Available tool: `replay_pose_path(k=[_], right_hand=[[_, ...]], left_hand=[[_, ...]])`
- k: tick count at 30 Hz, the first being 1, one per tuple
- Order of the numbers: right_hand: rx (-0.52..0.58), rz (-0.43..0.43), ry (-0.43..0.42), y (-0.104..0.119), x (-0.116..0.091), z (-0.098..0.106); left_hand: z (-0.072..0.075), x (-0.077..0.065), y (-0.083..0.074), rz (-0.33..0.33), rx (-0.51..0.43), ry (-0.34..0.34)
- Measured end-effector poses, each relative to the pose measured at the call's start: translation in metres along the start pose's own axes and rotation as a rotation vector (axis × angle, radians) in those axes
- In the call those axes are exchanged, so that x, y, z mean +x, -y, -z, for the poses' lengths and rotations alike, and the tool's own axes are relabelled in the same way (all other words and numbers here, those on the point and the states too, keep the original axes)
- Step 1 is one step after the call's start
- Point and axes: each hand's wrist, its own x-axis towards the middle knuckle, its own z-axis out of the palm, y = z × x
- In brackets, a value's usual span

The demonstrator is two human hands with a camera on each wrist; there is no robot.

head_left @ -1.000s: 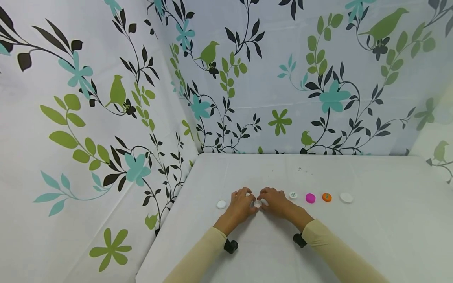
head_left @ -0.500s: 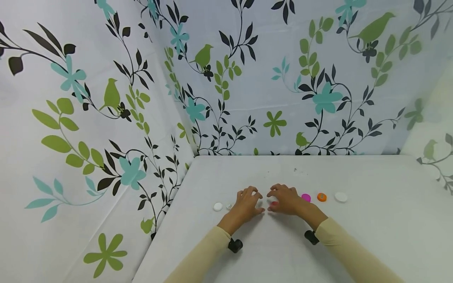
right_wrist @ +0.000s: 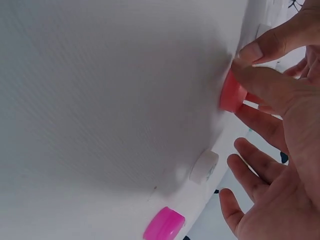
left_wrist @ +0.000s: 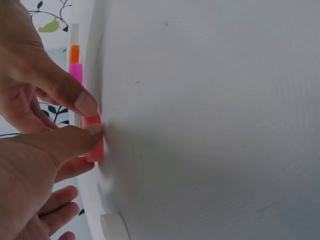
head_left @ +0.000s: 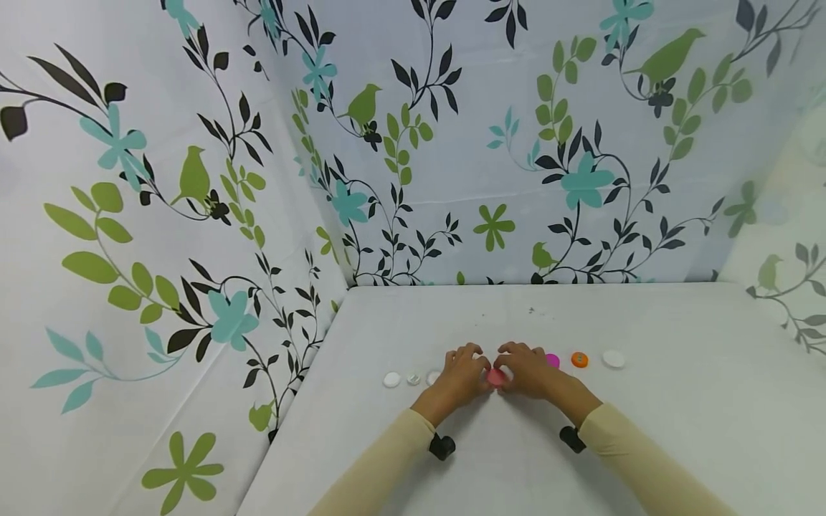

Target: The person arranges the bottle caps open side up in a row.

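Red cap (head_left: 495, 378) pinched between 2 hands (head_left: 462, 374) (head_left: 525, 370).

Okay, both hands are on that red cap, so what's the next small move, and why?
I'd probably ease the right hand off the red cap, leaving it with the left hand: both hands pinch it, and the left grip looks enough to hold something that small.

One cap (head_left: 495, 378) is between the hands (head_left: 461, 375). On the bench (head_left: 516, 466), three caps (head_left: 391, 380) lie toward nine o'clock from it, four caps (head_left: 579, 360) toward three; cloth (head_left: 464, 165) stands beyond, at twelve.
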Motion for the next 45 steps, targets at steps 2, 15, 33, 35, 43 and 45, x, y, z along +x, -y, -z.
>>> replay_pose_path(k=[2,15,33,35,43,45], right_hand=[[-0.001,0.016,-0.009,0.001,0.0,-0.002],[0.011,0.024,-0.011,0.003,0.003,-0.001],[0.151,-0.017,-0.005,0.022,0.01,-0.004],[0.146,-0.015,-0.004,0.023,0.01,-0.004],[0.121,0.045,-0.063,0.019,0.009,-0.003],[0.104,0.054,-0.07,0.018,0.008,-0.003]], left_hand=[[-0.001,0.0,-0.001,0.007,0.009,0.006],[0.001,-0.008,0.003,0.018,-0.017,-0.029],[0.0,-0.019,0.019,0.061,-0.151,-0.087],[0.001,-0.02,0.019,0.058,-0.156,-0.088],[0.007,-0.021,0.02,0.065,-0.177,-0.087],[0.008,-0.02,0.02,0.069,-0.181,-0.085]])
